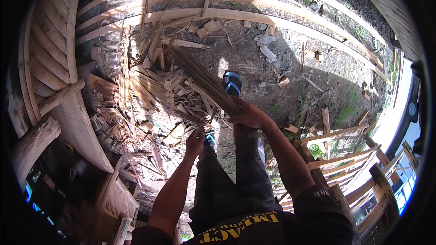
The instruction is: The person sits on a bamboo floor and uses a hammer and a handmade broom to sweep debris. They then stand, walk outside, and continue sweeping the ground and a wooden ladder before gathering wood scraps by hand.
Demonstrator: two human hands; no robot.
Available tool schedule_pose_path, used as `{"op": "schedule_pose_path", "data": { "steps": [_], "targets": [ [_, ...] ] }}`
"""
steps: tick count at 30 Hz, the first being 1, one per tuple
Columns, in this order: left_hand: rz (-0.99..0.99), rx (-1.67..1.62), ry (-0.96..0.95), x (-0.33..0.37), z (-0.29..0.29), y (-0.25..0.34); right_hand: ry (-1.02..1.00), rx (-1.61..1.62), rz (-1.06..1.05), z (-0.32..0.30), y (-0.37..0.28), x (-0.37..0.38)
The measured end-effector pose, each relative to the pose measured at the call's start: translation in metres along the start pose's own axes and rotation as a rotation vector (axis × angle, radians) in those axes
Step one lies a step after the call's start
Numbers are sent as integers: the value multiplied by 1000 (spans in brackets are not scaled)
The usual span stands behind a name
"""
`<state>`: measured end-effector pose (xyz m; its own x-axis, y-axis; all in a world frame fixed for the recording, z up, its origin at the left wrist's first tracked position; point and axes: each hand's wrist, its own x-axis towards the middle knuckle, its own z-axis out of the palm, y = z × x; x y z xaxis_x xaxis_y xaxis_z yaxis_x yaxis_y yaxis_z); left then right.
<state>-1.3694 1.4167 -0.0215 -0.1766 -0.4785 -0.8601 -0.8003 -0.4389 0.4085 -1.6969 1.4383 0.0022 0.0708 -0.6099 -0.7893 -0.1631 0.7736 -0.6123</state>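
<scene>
1. Head view, only the one angle. No real containers anywhere in sight, just a big loose heap of wood scraps (150,104) spread over the dirt ground (272,63), nothing boxed or binned.
2. Bundle of thin sticks (204,79): long, slim, brownish-grey strips packed tight together, fanning out a bit toward the far end and narrowing down where held. Looks dry and fibrous, sunlit along the top edge.
3. Right hand (247,115) wrapped around the near end of the bundle, grip pressed closed on it, so the bundle runs up and to the left away from the fist, over the scrap heap.
4. Left hand (195,141) lower and to the left, just beside the bundle's near end, fingers curled down at the edge of the scraps. Can't tell whether that grip is pinching anything, too dark and small there.
5. Blue sandal (233,83) on the ground just right of the bundle, partly tucked behind it.
6. Around the edges: long curved wooden planks (254,16) arching across the top, a rounded wooden frame piece (50,41) on the left, a slatted wooden rack (345,159) lower right.
</scene>
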Motion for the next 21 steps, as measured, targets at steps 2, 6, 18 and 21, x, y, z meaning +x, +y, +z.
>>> {"op": "schedule_pose_path", "data": {
  "steps": [2,6,18,21],
  "targets": [
    [-2,-111,-11,7,10,52,190,129,54,-46,0,-27],
    [94,-174,-23,16,12,129,515,394,256,-101,-25,24],
    [-61,-184,135,13,-44,90,-333,-193,-228,1,-105,127],
    [-68,-245,169,13,-47,80,-131,-80,17,-33,-93,57]
  ]
}}
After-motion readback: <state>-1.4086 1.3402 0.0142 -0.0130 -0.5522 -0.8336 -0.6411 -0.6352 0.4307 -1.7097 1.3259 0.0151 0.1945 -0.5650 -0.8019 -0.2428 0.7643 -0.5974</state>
